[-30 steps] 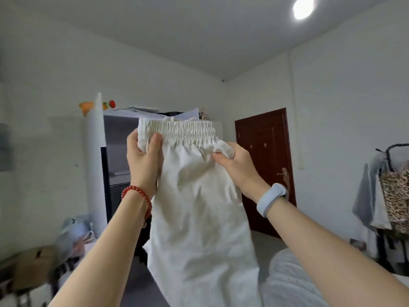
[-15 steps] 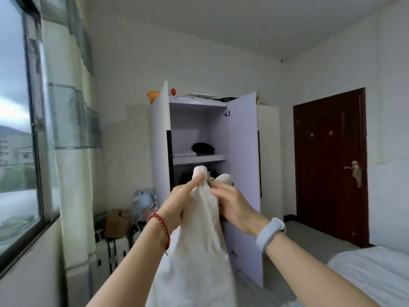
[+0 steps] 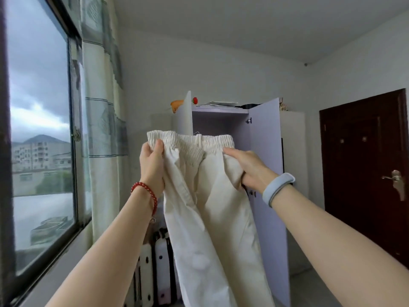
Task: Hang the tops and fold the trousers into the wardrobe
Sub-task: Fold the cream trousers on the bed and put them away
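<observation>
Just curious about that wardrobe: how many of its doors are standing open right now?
2. The left door is swung out edge-on beside the orange toy; the right door stands open behind the trousers held by the right hand. A closed white section lies further right.

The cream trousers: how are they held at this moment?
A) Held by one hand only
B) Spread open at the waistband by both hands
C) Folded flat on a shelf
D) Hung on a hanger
B: the left hand and right hand each grip the waistband of the cream trousers, and the legs hang down.
</observation>
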